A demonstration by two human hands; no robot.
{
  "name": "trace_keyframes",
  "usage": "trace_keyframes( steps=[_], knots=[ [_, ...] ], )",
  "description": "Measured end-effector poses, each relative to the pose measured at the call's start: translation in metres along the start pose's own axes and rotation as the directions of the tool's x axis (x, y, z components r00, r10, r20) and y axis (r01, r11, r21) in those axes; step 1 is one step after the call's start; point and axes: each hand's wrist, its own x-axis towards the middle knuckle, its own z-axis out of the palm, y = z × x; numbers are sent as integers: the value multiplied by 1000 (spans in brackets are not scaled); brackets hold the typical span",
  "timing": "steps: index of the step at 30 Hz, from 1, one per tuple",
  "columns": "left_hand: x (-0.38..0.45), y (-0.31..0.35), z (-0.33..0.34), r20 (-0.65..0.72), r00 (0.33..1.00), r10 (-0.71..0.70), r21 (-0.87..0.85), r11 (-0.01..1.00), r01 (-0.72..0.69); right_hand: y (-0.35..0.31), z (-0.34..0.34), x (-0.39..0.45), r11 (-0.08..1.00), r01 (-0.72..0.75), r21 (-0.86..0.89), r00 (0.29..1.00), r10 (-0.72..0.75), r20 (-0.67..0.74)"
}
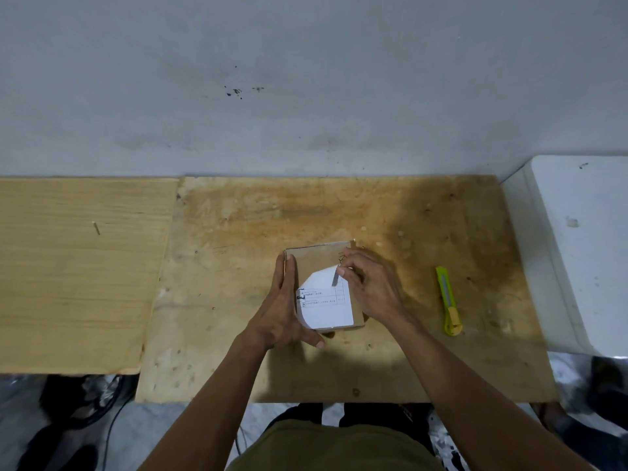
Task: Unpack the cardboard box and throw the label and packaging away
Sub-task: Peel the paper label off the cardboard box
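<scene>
Cardboard, brown and still sealed, is what you have under your hands: the cardboard box (324, 287) lies flat near the middle of the plywood surface (238, 232), well apart from the green and yellow utility knife (449, 301) lying at its 3 o'clock. You appear to be on the label step, with the unpacking itself not yet begun. Your left hand (282, 314) is spread wide and flat against the box's 9 o'clock side, thumb hooked along the near edge, bracing it without gripping. Your right hand (368, 283) is narrowed to a pinch, thumb and forefinger closed on the lifted corner of the white shipping label (326, 305) at about 1 o'clock on the box top; that corner is folded back and shows a grey underside, while most of the label still lies stuck down. The next move likely calls for a slow, low pull toward 7 o'clock, so the paper peels instead of tearing, while your left hand keeps the box from sliding. The box's long axis runs roughly 12 to 6, tilted slightly toward 11, and the knife lies nearly parallel to it, with its yellow end toward you.
</scene>
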Motion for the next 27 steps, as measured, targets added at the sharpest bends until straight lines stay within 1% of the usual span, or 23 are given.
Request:
trace_keyframes(
  steps=[6,9,11,13,16,19,21,23,25,27],
  knots=[
    [0,-1,1,-12,1000,1,12,1000,-1,-1,-4,-6,998,2,-60,998,3,69],
    [-2,-2,1,-17,1000,6,15,1000,-6,-1,-6,-7,999,-39,-28,993,42,113],
    [-4,-5,0,-26,999,21,20,1000,-21,1,-10,-3,992,-115,56,992,111,68],
    [-6,-7,-1,-42,999,14,28,1000,-13,7,-15,2,983,-167,81,986,165,37],
    [-8,-6,0,-61,998,9,30,1000,-8,11,-14,0,983,-164,85,984,157,83],
    [-9,-2,3,-69,998,-1,22,1000,2,13,-8,-5,947,-254,199,967,252,33],
    [-10,-1,2,-70,997,-11,11,1000,12,11,-6,-9,898,-312,309,944,330,-5],
    [-10,-1,2,-69,997,-19,7,1000,20,9,-4,-12,857,-341,386,920,388,-48],
    [-10,0,2,-72,997,-19,7,1000,20,9,-2,-15,842,-355,405,906,416,-71],
    [-10,0,3,-76,997,-14,6,1000,14,13,1,-17,856,-356,374,902,420,-102]
  ],
)
